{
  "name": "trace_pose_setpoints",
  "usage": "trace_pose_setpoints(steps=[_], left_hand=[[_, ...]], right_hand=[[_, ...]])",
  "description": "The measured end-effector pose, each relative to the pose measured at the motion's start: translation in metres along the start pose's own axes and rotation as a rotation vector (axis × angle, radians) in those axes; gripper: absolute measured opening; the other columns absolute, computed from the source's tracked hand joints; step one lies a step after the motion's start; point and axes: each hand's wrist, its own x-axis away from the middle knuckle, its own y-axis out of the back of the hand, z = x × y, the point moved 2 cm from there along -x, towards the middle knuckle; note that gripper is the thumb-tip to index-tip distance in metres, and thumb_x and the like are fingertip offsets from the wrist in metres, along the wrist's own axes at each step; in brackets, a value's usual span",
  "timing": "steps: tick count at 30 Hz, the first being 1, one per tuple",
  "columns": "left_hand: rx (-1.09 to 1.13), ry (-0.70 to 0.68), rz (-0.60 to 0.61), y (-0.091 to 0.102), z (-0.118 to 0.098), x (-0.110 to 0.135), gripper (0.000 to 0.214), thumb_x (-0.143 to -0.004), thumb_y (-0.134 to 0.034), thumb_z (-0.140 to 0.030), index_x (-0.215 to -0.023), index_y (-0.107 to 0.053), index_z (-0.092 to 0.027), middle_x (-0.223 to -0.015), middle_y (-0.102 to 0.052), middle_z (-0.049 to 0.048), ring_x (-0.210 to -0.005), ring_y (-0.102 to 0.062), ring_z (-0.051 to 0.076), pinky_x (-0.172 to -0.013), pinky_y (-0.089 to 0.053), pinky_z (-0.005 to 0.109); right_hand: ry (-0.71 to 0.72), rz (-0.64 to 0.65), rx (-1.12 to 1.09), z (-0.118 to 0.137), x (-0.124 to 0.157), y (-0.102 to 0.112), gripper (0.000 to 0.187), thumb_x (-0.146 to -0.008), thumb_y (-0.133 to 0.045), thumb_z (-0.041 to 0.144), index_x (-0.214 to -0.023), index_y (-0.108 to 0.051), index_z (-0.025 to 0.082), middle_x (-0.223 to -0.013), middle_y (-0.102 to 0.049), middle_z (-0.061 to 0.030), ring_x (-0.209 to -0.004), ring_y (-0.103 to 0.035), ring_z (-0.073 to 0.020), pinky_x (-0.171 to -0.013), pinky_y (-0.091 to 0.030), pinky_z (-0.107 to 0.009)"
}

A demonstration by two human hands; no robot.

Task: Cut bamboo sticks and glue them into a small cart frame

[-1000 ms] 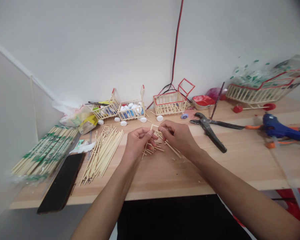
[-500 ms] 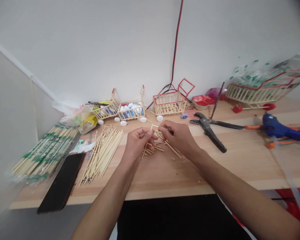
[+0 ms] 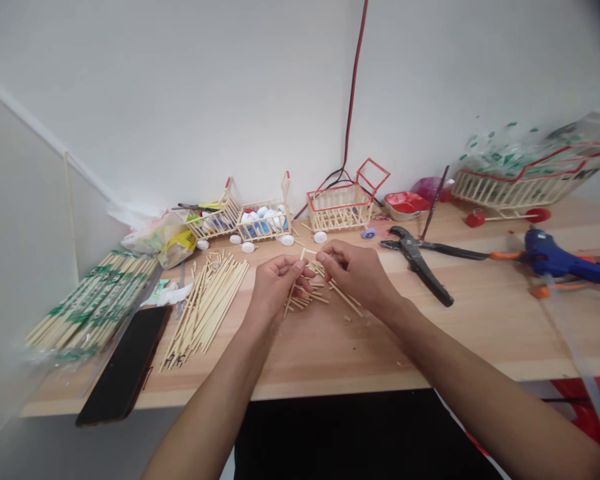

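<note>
My left hand (image 3: 275, 283) and my right hand (image 3: 356, 272) meet over the middle of the wooden table (image 3: 480, 333). The left hand's fingers pinch a short cut wooden stick (image 3: 295, 283) that stands slanted. My right hand's fingers are curled and pinch a short stick (image 3: 344, 297) close to the left hand's fingertips. Under both hands lies a small heap of short stick pieces (image 3: 307, 299).
A loose pile of long bamboo sticks (image 3: 205, 307), wrapped chopstick packs (image 3: 93, 307) and a black phone (image 3: 125, 367) lie at left. Small stick baskets (image 3: 337, 205) stand at the back. Black pliers (image 3: 420, 261) and a blue glue gun (image 3: 560, 261) lie at right.
</note>
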Motion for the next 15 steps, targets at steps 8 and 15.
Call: trace_pose_setpoints(steps=[8, 15], left_hand=[[0.046, -0.015, -0.033, 0.0006, 0.0004, 0.0003, 0.031, -0.066, -0.077, -0.036, -0.077, -0.064, -0.01, -0.075, -0.07, 0.006, -0.048, -0.056, 0.007, -0.041, -0.042, 0.016], [0.085, -0.018, -0.05, 0.0046, 0.002, -0.0024, 0.03, -0.067, -0.077, -0.034, -0.081, -0.065, -0.01, -0.076, -0.071, 0.006, -0.049, -0.058, 0.007, -0.042, -0.043, 0.016]], right_hand=[[-0.053, -0.007, 0.008, 0.002, -0.0003, -0.0001, 0.019, -0.084, -0.059, 0.034, -0.089, -0.064, 0.017, -0.056, -0.06, 0.0028, -0.05, -0.052, -0.0104, -0.054, -0.035, -0.021], [-0.05, -0.005, -0.018, -0.0021, -0.0013, -0.0012, 0.026, -0.08, -0.063, 0.036, -0.096, -0.062, 0.016, -0.06, -0.063, 0.0022, -0.053, -0.054, -0.0116, -0.056, -0.038, -0.022]])
